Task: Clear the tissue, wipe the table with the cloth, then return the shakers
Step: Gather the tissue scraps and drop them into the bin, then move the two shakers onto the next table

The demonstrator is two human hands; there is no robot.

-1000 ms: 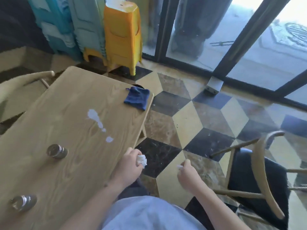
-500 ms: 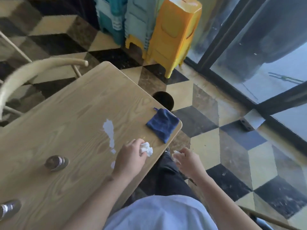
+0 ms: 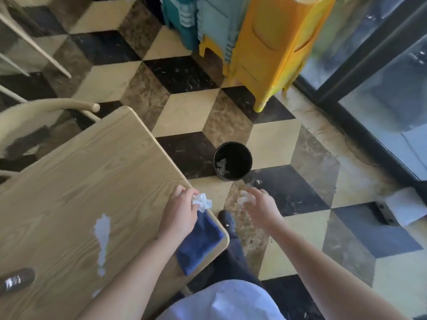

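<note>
My left hand [image 3: 180,213] holds a crumpled white tissue [image 3: 202,202] over the table's far right corner. My right hand [image 3: 261,206] pinches a smaller tissue ball [image 3: 245,199] past the table edge, above the floor. A blue cloth [image 3: 198,243] lies on the wooden table [image 3: 69,181] at that corner, partly under my left wrist. A white smear [image 3: 102,236] streaks the tabletop. One metal shaker [image 3: 16,280] shows blurred at the left edge. A black bin [image 3: 233,161] with scraps inside stands on the floor just beyond both hands.
Stacked yellow and teal plastic stools [image 3: 265,42] stand against the glass door [image 3: 381,77] behind the bin. A pale wooden chair [image 3: 46,107] sits at the table's far side. My shoe [image 3: 226,219] rests on the tiled floor by the table corner.
The view has swung towards the bin, which has come into full view. Both hands, still holding tissue, have moved forward past the table corner towards it. The second shaker is out of frame.
</note>
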